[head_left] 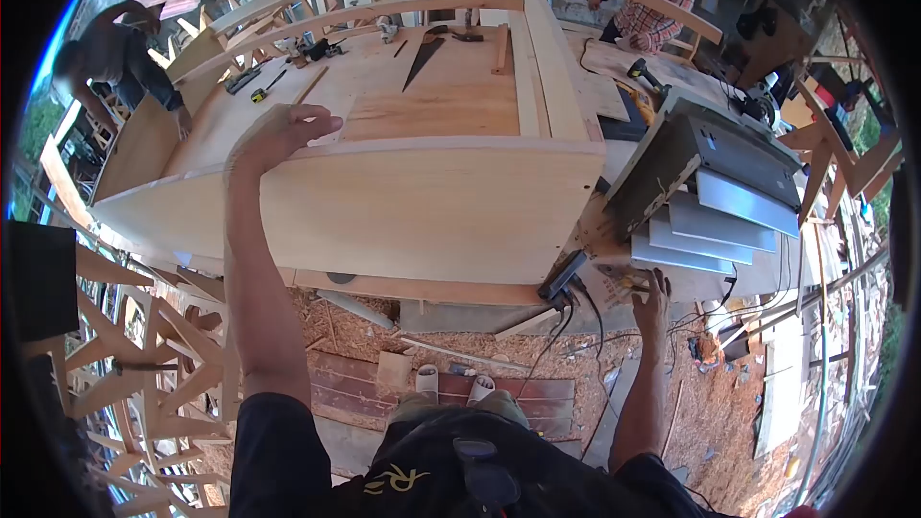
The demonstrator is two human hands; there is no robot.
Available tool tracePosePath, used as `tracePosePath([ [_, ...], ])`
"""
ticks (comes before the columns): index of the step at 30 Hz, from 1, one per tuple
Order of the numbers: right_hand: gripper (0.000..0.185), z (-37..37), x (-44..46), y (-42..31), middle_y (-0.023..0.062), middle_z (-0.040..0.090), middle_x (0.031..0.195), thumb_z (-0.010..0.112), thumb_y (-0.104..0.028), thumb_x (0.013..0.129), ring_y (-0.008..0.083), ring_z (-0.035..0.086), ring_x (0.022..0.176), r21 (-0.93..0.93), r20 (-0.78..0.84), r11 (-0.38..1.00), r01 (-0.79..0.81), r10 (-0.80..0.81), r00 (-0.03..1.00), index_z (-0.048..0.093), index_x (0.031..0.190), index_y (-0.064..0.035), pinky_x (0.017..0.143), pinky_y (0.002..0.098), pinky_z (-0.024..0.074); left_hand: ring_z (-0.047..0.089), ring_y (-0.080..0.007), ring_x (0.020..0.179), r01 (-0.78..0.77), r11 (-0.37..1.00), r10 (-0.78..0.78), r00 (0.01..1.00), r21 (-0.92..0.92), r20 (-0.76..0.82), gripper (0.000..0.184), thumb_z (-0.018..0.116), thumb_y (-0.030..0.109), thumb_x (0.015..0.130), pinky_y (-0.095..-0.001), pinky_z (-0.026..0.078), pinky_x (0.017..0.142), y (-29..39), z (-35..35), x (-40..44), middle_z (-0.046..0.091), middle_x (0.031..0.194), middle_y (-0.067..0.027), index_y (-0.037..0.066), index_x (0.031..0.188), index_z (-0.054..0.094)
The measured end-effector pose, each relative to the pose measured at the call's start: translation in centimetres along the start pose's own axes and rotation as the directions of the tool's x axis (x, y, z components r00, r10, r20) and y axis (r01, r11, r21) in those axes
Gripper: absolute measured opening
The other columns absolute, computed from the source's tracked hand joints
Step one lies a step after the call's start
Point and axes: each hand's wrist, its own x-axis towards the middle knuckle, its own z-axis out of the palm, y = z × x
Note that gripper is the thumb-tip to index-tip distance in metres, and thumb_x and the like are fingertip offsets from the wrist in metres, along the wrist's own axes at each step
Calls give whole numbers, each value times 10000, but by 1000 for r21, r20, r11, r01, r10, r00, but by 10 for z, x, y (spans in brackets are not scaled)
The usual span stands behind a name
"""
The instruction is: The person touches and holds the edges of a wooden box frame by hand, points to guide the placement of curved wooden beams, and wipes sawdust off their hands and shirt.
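My left hand [286, 134] rests at the top edge of a long pale wooden panel [413, 206], fingers loosely bent and pointing right, with nothing visible in them. The panel forms the near side of a large wooden frame with a plywood base [369, 86]. Low on the right, my right hand [652, 299] is at the edge of the workbench, its fingers apart. Just beyond its fingertips lies a small yellowish object [628, 280], too small to name. A black corded device [562, 276] stands to the left of that hand, by the panel's lower right corner.
On the base lie a handsaw [422, 62], a hammer [467, 36] and a tape measure [258, 95]. A grey machine [705, 158] with metal sheets stands right, near a cordless drill [648, 75]. One person [125, 58] bends at left; another [652, 5] stands behind. Wood shavings and cords litter the floor.
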Motion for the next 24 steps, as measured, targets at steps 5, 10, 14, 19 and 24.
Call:
tracePosePath([
  [5,202,-40,-33,-91,164,714,900,714,-84,845,341,693,863,334,-8,936,-115,125,992,706,1043,-46,795,413,525,698,-229,977,23,996,-22,1000,90,-8,657,693,640,832,-364,516,877,21,-2,-10,745,1062,-128,103,1209,724],
  [10,145,-115,-3,-209,79,688,740,754,-86,822,180,673,665,392,-134,919,51,3,991,723,962,-63,676,308,512,692,-222,1006,-77,997,77,997,30,-9,753,699,662,820,-376,513,901,13,-1,-8,736,1124,-166,59,1270,688],
  [14,138,-171,43,-294,69,671,760,772,-47,784,180,649,653,327,-399,829,454,-315,861,714,909,-33,656,302,504,698,-278,1034,-59,995,59,998,80,-1,618,654,661,852,-419,518,912,20,-5,-17,742,1107,-134,163,1210,732],
  [19,153,-200,108,-393,103,670,774,777,-86,808,221,629,688,256,-414,836,486,-360,836,722,942,-34,679,325,503,703,-265,954,-120,990,122,992,75,-24,635,639,667,864,-407,520,886,3,3,-1,752,1003,-121,140,1205,732],
  [24,274,-170,151,-435,149,685,821,685,-297,907,326,633,763,117,30,960,253,-258,966,716,973,-33,745,385,491,706,-265,908,-108,991,110,994,82,-14,620,635,663,868,-405,527,871,13,-2,-17,750,934,-108,146,1194,738],
])
